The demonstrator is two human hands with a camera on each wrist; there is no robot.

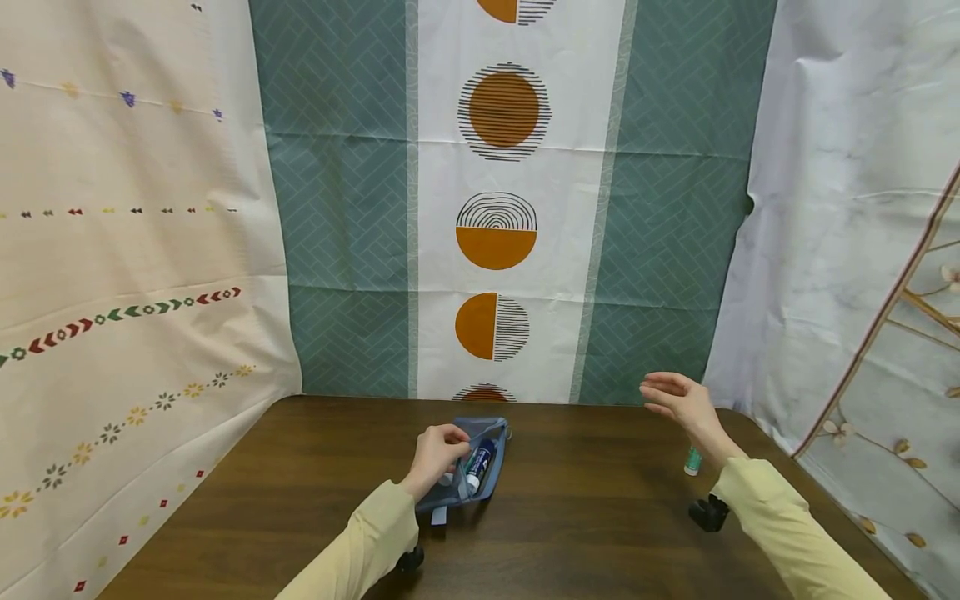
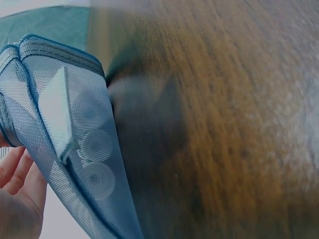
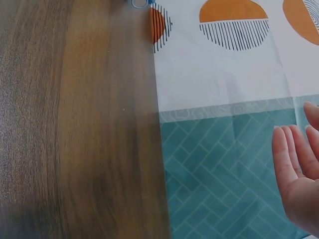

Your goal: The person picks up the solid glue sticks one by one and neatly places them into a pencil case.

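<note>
A blue mesh pouch stands open on the table, held at its left edge by my left hand. Inside it lies a dark blue tube with a white end; other contents are partly hidden. In the left wrist view, the pouch has a pale tag, and round shapes show through the mesh. My right hand hovers over the right side of the table with nothing in it, its fingers loosely extended. Below it stands a small green-and-white container, partly covered by the wrist.
The brown wooden table reaches back to a green and white patterned cloth. Light curtains hang at the left and right. A black wrist device sits under the right forearm.
</note>
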